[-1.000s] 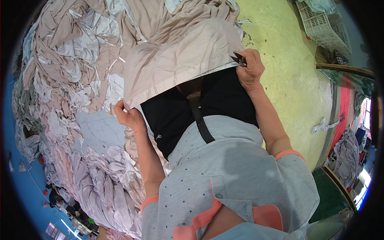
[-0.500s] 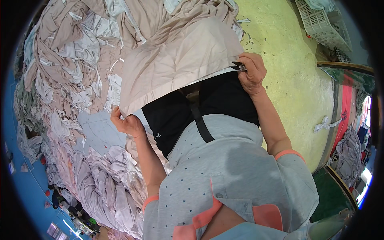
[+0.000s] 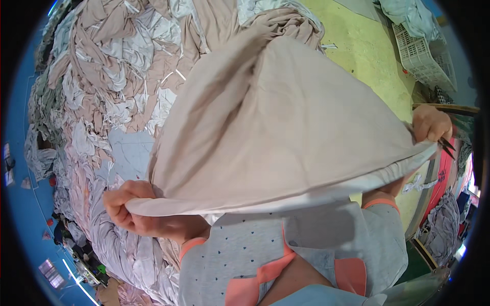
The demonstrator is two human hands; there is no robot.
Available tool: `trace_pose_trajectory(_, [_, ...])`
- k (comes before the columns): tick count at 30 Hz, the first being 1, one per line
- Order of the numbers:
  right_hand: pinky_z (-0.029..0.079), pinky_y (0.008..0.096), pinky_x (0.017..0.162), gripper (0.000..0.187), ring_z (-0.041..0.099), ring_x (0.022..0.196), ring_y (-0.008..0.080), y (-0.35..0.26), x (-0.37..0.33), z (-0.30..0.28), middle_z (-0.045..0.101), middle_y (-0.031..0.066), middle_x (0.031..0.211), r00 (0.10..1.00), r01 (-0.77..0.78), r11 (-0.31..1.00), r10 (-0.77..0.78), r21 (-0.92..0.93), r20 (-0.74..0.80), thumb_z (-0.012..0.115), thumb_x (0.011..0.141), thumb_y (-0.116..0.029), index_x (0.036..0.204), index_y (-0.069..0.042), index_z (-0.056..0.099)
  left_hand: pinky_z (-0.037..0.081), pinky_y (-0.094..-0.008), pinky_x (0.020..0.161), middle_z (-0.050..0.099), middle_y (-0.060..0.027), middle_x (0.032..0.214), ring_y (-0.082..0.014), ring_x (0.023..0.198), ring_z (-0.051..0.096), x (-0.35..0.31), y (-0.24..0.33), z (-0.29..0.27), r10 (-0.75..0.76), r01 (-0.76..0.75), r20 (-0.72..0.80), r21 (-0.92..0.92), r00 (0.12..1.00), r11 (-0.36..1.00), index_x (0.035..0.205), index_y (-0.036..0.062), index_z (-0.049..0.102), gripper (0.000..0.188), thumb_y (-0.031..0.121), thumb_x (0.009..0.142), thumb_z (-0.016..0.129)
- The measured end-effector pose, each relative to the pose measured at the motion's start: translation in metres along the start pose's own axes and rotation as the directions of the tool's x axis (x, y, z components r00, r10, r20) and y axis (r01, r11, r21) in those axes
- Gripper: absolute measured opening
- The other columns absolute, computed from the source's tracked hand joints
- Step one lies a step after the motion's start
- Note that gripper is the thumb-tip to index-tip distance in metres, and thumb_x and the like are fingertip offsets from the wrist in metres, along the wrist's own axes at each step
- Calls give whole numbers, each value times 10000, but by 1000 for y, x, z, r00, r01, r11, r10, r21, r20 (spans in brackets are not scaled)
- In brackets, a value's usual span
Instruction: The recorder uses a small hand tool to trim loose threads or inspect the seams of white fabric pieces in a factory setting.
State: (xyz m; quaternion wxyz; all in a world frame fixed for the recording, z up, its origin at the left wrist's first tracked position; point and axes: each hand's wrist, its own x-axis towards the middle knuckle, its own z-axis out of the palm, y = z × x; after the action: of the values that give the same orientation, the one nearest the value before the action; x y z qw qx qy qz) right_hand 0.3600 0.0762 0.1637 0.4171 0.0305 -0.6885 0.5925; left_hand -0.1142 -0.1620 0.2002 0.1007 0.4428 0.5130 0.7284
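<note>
A wide beige cloth with a white edge is stretched taut in front of my body, its far end running up into the heap. My left hand is closed around its near left corner. At the near right corner, my right hand grips the same cloth, raised and held far out to the side. Small dark-bladed scissors stick out from under the right hand's fingers, blades pointing down and away from the cloth. The cloth covers my lap and most of my right forearm.
Heaped beige and white fabric fills the far left, and pale lilac fabric lies at the near left. A worn yellow floor stretches behind the cloth. A white plastic basket with pale fabric stands at the far right.
Both hands have moved apart and nearer my chest, spreading the cloth wide. The right hand went far to the right with the scissors. The cloth now hides the dark garment on my lap.
</note>
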Motion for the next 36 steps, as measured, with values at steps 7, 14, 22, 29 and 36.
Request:
trace_pose_trajectory(7, [393,203,623,113,518,706,53,113,47,-20,563,-39,714,637,-758,449,666,-472,-389,719,772,-130,807,-46,652,285,-201,505,482,90,638,-15,571,387,55,-155,-18,-697,509,319,502,643,699,701,79,554,176,94,848,651])
trace_pose_trajectory(14, [367,190,614,129,462,669,9,196,32,-45,578,-92,734,476,-864,496,751,-85,-458,718,823,-182,800,-66,666,304,-195,512,527,82,658,-16,572,403,56,-238,-22,-782,722,339,310,524,618,704,74,592,200,149,858,695])
trace_pose_trajectory(22, [339,194,612,130,444,677,3,234,28,-52,556,-106,739,480,-855,511,716,-88,-507,705,840,-189,796,-75,662,343,-216,518,536,55,618,-48,542,425,70,-264,-15,-733,634,244,377,635,675,709,48,605,211,169,848,709])
trace_pose_trajectory(29, [328,192,602,143,427,672,4,253,23,-35,556,-96,736,475,-831,553,655,-55,-588,697,853,-187,795,-62,663,467,-286,634,630,-97,904,-185,758,589,59,-208,74,-222,-45,325,646,919,762,849,-6,616,152,129,822,682])
trace_pose_trajectory(36, [287,194,566,155,381,644,3,265,12,-28,508,-108,705,482,-810,584,604,-59,-635,697,856,-183,779,-55,653,412,-398,865,630,-98,1000,-287,967,560,25,-219,146,-182,-350,646,603,741,717,1004,57,632,256,147,772,693])
